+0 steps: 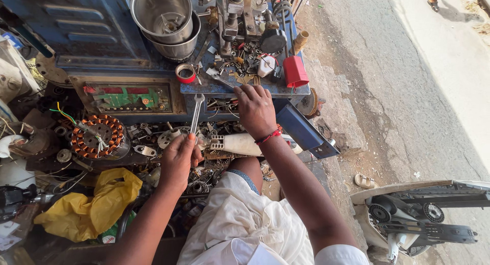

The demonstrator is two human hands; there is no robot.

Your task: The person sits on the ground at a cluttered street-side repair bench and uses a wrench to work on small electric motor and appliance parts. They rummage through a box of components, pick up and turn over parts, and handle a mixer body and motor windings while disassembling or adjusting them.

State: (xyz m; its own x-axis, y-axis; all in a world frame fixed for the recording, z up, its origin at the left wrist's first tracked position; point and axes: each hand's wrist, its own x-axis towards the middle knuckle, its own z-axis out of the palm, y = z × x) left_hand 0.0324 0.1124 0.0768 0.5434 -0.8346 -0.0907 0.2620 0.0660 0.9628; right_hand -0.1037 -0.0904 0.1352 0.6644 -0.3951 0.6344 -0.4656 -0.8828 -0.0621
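White-clad knees frame a cluttered repair stall. At nine o'clock the left hand (179, 158) is closed around a spanner (196, 113), its head pointing to twelve. The right hand (255, 109) rests palm down, fingers loosely curled, on the blue surface (286, 89), gripping nothing visible. A firm, low hold should steady the spanner. Nested steel bowls (166, 20) at twelve show only a blade fitting inside.

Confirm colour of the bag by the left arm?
Yellow bag, beside the left hand's forearm; head view.
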